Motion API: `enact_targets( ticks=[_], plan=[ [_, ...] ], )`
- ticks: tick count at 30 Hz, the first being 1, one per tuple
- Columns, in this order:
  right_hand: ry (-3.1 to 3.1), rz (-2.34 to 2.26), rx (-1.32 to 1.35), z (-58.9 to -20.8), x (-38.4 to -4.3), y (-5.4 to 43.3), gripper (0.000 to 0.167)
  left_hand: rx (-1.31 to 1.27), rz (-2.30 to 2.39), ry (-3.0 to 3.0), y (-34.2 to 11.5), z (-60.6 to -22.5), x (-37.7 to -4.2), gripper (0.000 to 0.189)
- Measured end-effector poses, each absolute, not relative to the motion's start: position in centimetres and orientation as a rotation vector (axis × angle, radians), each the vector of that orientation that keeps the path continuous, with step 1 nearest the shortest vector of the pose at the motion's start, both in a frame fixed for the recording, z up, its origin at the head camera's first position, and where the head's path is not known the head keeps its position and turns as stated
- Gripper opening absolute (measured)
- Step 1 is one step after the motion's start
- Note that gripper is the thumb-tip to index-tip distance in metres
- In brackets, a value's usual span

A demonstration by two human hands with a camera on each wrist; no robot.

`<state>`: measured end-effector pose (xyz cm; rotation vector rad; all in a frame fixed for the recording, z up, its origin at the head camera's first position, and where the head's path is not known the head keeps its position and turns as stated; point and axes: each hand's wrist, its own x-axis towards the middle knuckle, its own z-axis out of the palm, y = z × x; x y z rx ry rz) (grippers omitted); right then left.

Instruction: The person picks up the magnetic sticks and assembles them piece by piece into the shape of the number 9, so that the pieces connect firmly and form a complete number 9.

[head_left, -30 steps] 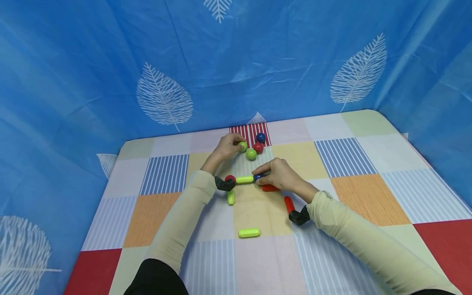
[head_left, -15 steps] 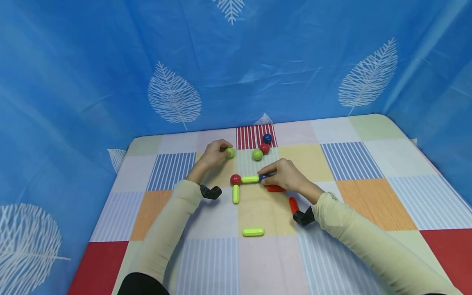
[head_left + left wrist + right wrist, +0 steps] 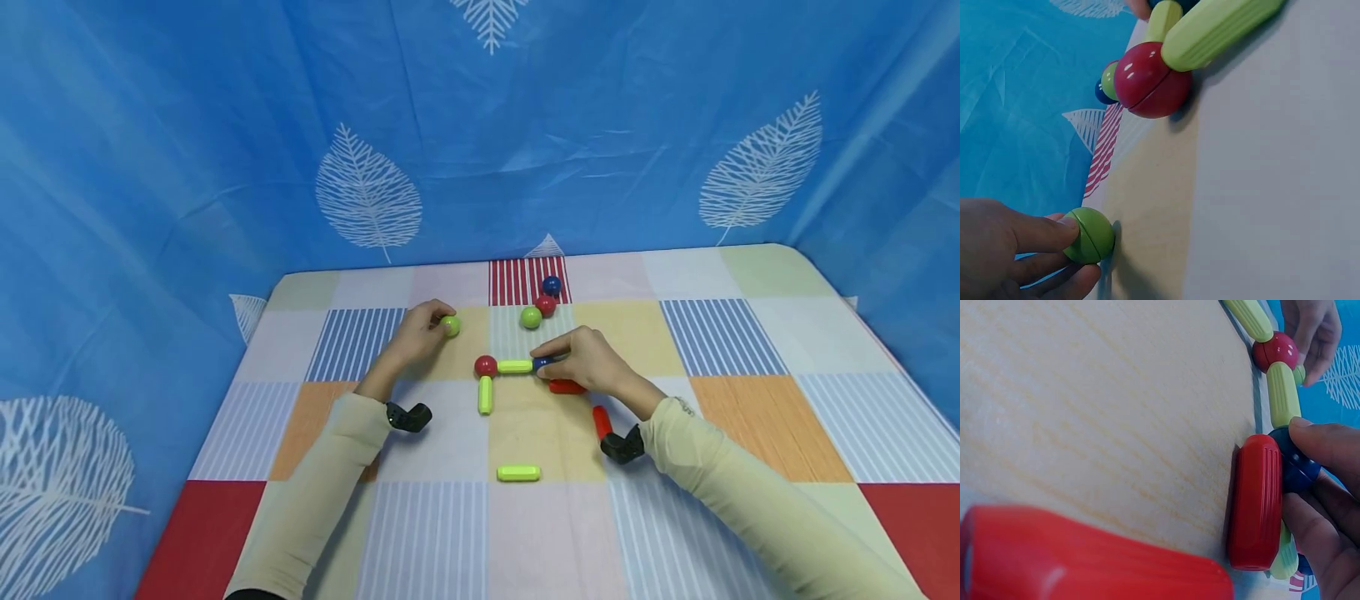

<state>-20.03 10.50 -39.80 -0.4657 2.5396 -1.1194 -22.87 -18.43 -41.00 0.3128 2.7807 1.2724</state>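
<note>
Patterned cloth [image 3: 705, 279] runs from my left hand [image 3: 416, 335] out to the left edge; past the far edge hangs the blue curtain [image 3: 592, 125]. Between that hand and the red ball [image 3: 1150, 81] lies a gap of cloth. The loose rod [image 3: 518, 473] lies crosswise between my forearms, and more cloth stretches from my right hand [image 3: 592, 362] to the right edge.

At left I pinch the green ball [image 3: 1094, 239] between thumb and fingers; it sits left of the red ball and a bit farther from me. Both are glossy. Two ridged green rods meet the red ball: the near rod [image 3: 485, 397] points toward me, the cross rod [image 3: 514, 367] runs right to the blue ball [image 3: 1297, 464]. My right hand grips that one, thumb against fingers. Just beside it lies a red rod [image 3: 1257, 506]; I cannot tell whether they touch. The second red rod [image 3: 602, 420] is farther right, partly hidden by my wrist camera [image 3: 624, 446].

Behind, a back green ball [image 3: 530, 317], back red ball [image 3: 547, 305] and back blue ball [image 3: 552, 286] slant away to the right.

The left wrist view shows seams round the green and red balls; the right wrist view shows a pale green piece [image 3: 1285, 556] behind the red rod, unseen from my head.
</note>
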Motion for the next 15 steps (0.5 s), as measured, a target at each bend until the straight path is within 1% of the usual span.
enact_targets(
  ticks=[6,15],
  plan=[
    [2.526,-1.127,-0.459,-39.8,-20.0,10.5,0.028,0.334,1.29,2.791,-19.3,-41.1,-21.2,0.026],
    [2.52,-1.125,-0.46,-39.7,-20.1,10.4,0.027,0.383,1.251,2.786,-20.1,-40.8,-18.6,0.022]
  ],
)
